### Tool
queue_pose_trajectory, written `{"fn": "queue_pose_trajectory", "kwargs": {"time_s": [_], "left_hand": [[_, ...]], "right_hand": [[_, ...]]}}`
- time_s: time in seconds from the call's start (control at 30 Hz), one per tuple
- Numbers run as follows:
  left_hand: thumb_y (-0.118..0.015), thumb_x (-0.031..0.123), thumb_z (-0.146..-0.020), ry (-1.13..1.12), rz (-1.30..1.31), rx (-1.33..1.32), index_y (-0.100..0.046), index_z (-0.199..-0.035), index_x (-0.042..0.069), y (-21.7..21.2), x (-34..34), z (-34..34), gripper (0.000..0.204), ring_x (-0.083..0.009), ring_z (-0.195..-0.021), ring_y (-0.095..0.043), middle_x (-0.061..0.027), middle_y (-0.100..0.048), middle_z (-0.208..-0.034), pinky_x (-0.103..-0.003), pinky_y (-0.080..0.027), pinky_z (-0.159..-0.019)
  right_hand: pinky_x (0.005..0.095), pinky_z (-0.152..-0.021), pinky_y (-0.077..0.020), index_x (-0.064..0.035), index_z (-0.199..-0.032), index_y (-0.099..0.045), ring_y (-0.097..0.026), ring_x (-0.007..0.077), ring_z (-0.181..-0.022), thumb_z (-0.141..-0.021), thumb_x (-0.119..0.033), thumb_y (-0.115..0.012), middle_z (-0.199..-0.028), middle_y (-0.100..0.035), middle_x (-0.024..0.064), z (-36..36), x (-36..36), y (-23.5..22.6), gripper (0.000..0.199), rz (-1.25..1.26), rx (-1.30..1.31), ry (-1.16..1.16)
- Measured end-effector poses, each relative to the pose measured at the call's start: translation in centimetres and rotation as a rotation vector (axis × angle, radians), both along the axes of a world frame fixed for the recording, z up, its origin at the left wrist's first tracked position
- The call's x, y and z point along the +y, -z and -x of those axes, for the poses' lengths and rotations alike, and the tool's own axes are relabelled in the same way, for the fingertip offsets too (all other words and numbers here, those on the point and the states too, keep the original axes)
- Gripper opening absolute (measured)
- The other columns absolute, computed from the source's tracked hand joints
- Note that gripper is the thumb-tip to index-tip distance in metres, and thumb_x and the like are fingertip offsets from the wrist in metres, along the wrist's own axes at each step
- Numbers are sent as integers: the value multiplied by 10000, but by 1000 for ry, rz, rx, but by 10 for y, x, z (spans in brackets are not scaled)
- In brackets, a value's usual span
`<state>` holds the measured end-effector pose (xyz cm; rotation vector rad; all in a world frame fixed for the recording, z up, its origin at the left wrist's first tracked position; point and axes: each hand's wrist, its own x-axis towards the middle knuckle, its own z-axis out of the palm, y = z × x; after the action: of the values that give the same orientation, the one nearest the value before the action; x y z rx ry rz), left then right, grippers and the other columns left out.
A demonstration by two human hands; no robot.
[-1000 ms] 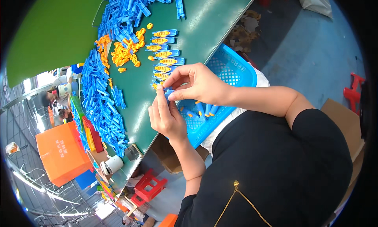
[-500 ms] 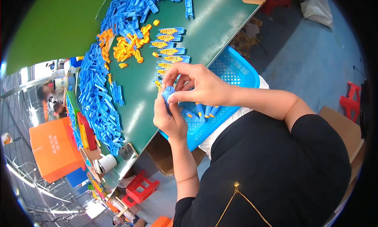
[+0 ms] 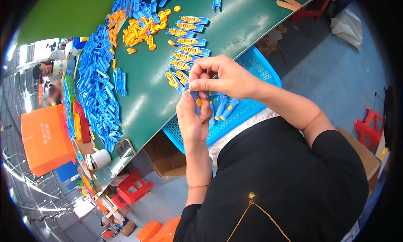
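My left hand [image 3: 193,120] is closed around a small blue plastic piece with an orange button [image 3: 195,98], held upright above the basket's edge. At the piece's upper end, the thumb and fingertips of my right hand [image 3: 224,77] pinch together on it; the exact contact is hidden by the fingers. Just beyond my hands, blue half-shells with orange inserts [image 3: 192,42] lie in a row on the green table [image 3: 145,101]. Below my hands, several blue pieces with orange tips [image 3: 228,109] lie in a blue plastic basket [image 3: 268,70].
Loose blue shells [image 3: 98,87] form a long heap on the left, with a pile of orange parts [image 3: 140,32] beside it. A phone [image 3: 124,148] and a white mug [image 3: 100,159] sit near the table's corner. Red stools [image 3: 133,187] stand on the floor.
My view has shifted slightly. My right fingers have closed in on the upper end of the blue piece, and its orange button now shows. Both hands stay together on it.
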<state>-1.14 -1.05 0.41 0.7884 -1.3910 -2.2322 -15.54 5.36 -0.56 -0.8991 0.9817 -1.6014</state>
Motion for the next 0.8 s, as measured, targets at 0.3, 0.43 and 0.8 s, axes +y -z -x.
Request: {"fn": "queue_pose_trajectory", "kwargs": {"time_s": [0.3, 0.43, 0.8], "left_hand": [[-383, 369, -952, 262, -504, 233, -421, -1193, -7, -12, -14, -16, 449, -101, -405, -397, -76, -510, -679, -210, -326, -373], [-602, 209, -876, -96, 235, 225, -391, -1210, -36, 9, -4, -25, 465, -170, -760, -585, -118, -571, -976, -271, -487, -666], [-670, 57, -791, -453, 1036, 135, -623, -901, -15, 3, -2, -31, 140, -179, -750, -609, -128, -618, -868, -250, -496, -667]], "right_hand": [[296, -692, -456, -47, -926, -624, -581, 203, -820, -664, -103, -739, -896, -610, 60, 6, 5, -11, 292, 246, 659, 84], [272, -675, -450, -38, -881, -617, -579, 188, -795, -677, -98, -758, -859, -617, 58, -3, 3, -17, 255, 232, 548, 140], [280, -656, -469, -33, -839, -644, -606, 202, -740, -660, -97, -774, -784, -642, 70, -26, 1, -11, 230, 293, 546, 259]]}}
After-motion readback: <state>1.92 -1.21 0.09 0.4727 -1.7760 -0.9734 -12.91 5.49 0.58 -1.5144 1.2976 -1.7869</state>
